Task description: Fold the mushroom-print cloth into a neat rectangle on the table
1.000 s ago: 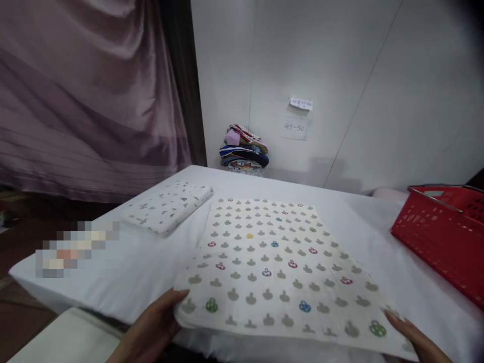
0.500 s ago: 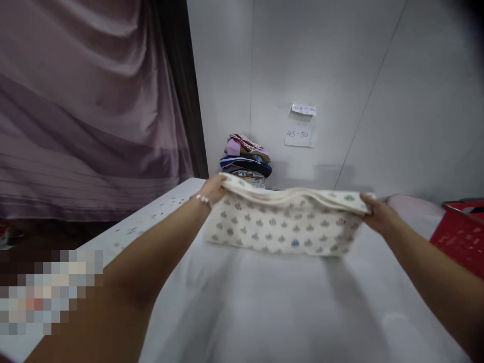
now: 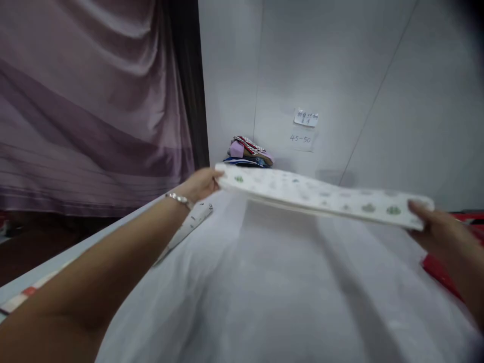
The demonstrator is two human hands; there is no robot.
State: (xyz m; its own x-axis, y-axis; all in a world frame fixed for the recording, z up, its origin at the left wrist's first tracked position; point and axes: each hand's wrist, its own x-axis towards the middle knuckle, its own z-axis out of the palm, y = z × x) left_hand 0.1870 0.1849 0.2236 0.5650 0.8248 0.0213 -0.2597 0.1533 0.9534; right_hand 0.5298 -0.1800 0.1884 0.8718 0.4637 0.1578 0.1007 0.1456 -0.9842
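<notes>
A white folded cloth (image 3: 302, 191) with a small green and grey print is stretched between my two hands, raised over the white-covered table (image 3: 280, 282). My left hand (image 3: 202, 184), with a bracelet at the wrist, pinches its left end. Its right end is gripped by my right hand (image 3: 434, 224), which is blurred and sits a little lower. The cloth is held nearly flat, seen almost edge-on, with its layers together. Whether it is a garment or a plain piece of fabric I cannot tell.
Folded clothes (image 3: 249, 151) are stacked against the wall at the back. Another printed white cloth (image 3: 191, 224) lies beyond my left forearm. A red object (image 3: 440, 275) is at the right, partly behind my arm. A pinkish curtain (image 3: 86, 101) hangs on the left.
The cloth has swung up from hanging down to nearly flat and come closer. My hands have moved farther apart, the right one outward and slightly down.
</notes>
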